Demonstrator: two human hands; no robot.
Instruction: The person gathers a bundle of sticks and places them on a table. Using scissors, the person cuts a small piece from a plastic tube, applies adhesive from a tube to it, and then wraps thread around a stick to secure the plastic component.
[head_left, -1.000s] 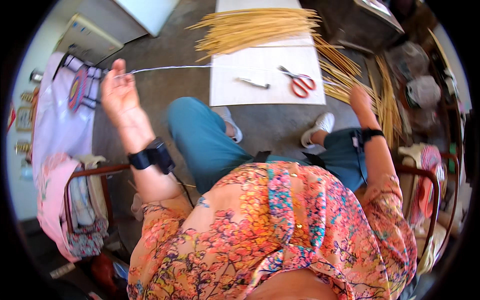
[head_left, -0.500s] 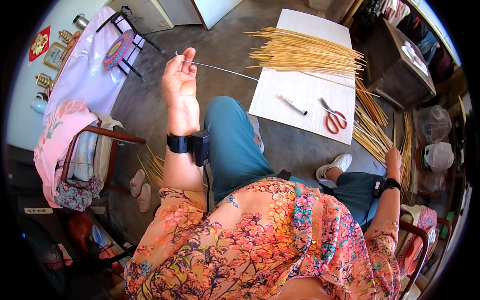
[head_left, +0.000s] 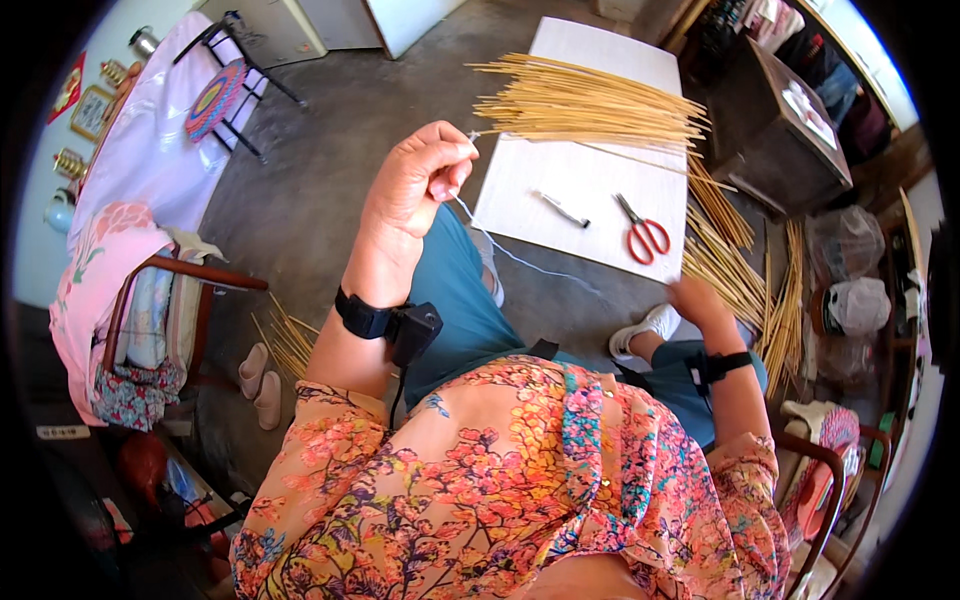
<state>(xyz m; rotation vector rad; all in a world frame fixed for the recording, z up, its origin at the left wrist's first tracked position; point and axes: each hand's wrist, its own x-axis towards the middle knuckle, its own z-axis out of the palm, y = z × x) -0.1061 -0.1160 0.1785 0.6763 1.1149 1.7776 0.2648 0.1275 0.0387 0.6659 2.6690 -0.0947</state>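
Observation:
My left hand [head_left: 425,180] is raised left of the board, its fingers closed in a pinch on a white string [head_left: 510,254]. A short end of string sticks out past the fingertips. From below the hand the string hangs slack and curves toward the right, its far stretch too blurred to follow. My right hand [head_left: 702,308] is over my right knee, near the board's near right corner; motion smears its fingers, so its hold on the string cannot be made out. Nearby on the white board [head_left: 520,205] lie red-handled scissors [head_left: 645,232] and a white pen-like tool with a dark tip [head_left: 562,208].
A wide bundle of thin straw-coloured sticks [head_left: 590,100] covers the board's far part. More sticks [head_left: 725,270] lie on the floor to its right, by a dark cabinet [head_left: 765,130]. Left are a stool [head_left: 216,100], a cloth-draped chair [head_left: 130,300] and slippers [head_left: 266,400].
My left hand has turned and moved right and slightly down, closing into a tighter pinch. My right hand has come up and left. The string, taut before, now hangs slack.

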